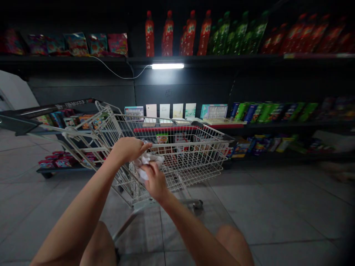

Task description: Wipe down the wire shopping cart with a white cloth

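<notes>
A grey wire shopping cart stands in front of me, its dark handle at the left. My left hand is closed over the near top rim of the basket, by the cart's rear end. Just below it, my right hand presses a crumpled white cloth or tissue against the wire side. The fingers of my right hand are bent around the cloth. Part of the cloth is hidden behind both hands.
Behind the cart is a dark shelf with red bottles, green bottles and snack bags. A lit tube lamp hangs under the upper board. Boxes and cards stand below. Grey floor tiles surround the cart.
</notes>
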A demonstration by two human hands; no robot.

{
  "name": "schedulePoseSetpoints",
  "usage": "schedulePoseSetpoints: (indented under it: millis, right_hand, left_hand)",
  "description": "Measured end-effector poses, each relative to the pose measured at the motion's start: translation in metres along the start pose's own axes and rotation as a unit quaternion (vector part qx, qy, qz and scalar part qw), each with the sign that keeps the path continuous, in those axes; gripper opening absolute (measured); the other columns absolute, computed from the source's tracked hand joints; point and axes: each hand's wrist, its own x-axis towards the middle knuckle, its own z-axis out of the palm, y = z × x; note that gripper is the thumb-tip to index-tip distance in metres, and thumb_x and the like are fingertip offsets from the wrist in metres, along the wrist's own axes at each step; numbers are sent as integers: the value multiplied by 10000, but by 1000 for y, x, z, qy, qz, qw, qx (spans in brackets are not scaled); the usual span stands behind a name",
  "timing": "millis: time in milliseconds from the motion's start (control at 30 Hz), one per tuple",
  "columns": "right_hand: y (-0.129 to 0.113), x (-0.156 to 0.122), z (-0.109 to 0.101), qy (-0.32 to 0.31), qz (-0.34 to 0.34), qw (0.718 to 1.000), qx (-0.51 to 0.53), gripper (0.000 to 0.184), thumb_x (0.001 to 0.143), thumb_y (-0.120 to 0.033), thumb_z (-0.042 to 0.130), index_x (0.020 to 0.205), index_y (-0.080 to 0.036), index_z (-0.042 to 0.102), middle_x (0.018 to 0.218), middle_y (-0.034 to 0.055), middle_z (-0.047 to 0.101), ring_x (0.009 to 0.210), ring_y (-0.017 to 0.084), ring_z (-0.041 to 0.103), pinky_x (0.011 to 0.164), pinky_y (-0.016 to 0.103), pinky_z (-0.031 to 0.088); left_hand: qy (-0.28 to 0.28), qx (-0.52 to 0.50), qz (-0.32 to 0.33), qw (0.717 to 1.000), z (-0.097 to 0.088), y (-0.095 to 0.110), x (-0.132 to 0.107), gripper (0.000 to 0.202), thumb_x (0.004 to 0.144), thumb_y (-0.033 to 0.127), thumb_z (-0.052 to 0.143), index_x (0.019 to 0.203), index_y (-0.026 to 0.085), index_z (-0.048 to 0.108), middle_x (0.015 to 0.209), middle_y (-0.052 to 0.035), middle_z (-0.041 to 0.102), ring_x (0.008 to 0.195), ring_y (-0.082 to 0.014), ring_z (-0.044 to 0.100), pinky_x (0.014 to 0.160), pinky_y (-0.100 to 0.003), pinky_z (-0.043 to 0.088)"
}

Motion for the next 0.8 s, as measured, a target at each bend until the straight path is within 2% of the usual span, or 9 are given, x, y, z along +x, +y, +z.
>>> schedulePoseSetpoints:
  millis: [67, 133, 300, 367, 433, 500, 567, 667, 800]
  right_hand:
    - [-13, 7, 3, -28, -17, 999, -14, 424, 836, -216, 494, 1256, -258, 533, 1245, 90, 516, 960, 210, 584, 763, 313, 505]
    - [-11, -5, 21, -69, -1, 997, -36, 334, 866, -259, 479, 1179, -270, 596, 1235, 87, 541, 934, 220, 597, 761, 334, 506]
    - [31, -95, 88, -213, 105, 970, -47, 329, 847, -175, 485, 1118, -270, 644, 1283, 77, 549, 999, 206, 610, 823, 316, 502]
    - [44, -124, 101, -260, 142, 954, -54, 360, 806, -122, 500, 1110, -245, 647, 1290, 94, 542, 985, 203, 620, 834, 320, 499]
    - [46, -135, 104, -282, 177, 941, -58, 349, 775, -97, 509, 1070, -216, 655, 1222, 106, 571, 940, 201, 631, 819, 323, 501]
    - [37, -129, 99, -265, 195, 943, -41, 339, 762, -110, 532, 1067, -211, 642, 1157, 94, 592, 904, 188, 633, 812, 313, 503]
    - [16, -109, 90, -221, 165, 961, -9, 345, 764, -136, 548, 1090, -226, 621, 1153, 78, 591, 896, 175, 628, 807, 299, 509]
    - [-24, -67, 78, -134, 43, 990, 16, 379, 815, -191, 529, 1190, -238, 558, 1248, 93, 550, 984, 194, 606, 786, 295, 527]
    - [-58, -32, 84, -74, -59, 995, -25, 372, 893, -226, 452, 1263, -215, 486, 1254, 132, 547, 1051, 218, 584, 725, 298, 549]
  left_hand:
    - [11, 0, 2, 1000, 1, -1, -1, 837, 883, 685, 32, 936, 206, 717, 922, -138, 717, 888, -302, 667, 726, -408, 489]
    - [17, -2, 4, 1000, 2, -2, -1, 863, 871, 696, 10, 915, 202, 717, 896, -143, 716, 868, -312, 668, 714, -424, 490]
    - [15, -14, 5, 1000, 5, -4, 1, 859, 864, 712, 32, 893, 198, 719, 865, -139, 707, 846, -309, 669, 726, -446, 498]
    - [19, -12, 3, 1000, 6, -4, 2, 857, 868, 707, 34, 900, 196, 722, 879, -143, 706, 854, -313, 668, 726, -451, 502]
    - [23, -11, 4, 1000, 7, -3, 3, 858, 872, 699, 25, 907, 201, 723, 885, -143, 708, 861, -318, 668, 720, -451, 505]
    - [24, -11, 5, 1000, 7, -3, 3, 862, 870, 699, 19, 908, 204, 724, 885, -142, 709, 863, -320, 669, 714, -450, 507]
    - [26, -11, 5, 1000, 7, -3, 3, 865, 868, 702, 19, 903, 205, 726, 884, -142, 710, 864, -322, 670, 712, -451, 508]
    - [27, -6, 3, 1000, 6, -2, 2, 863, 865, 708, 26, 890, 204, 725, 880, -142, 712, 863, -327, 671, 705, -455, 509]
    - [25, -11, -3, 1000, 6, -2, 1, 843, 873, 698, 37, 916, 213, 726, 902, -140, 714, 868, -327, 670, 713, -462, 506]
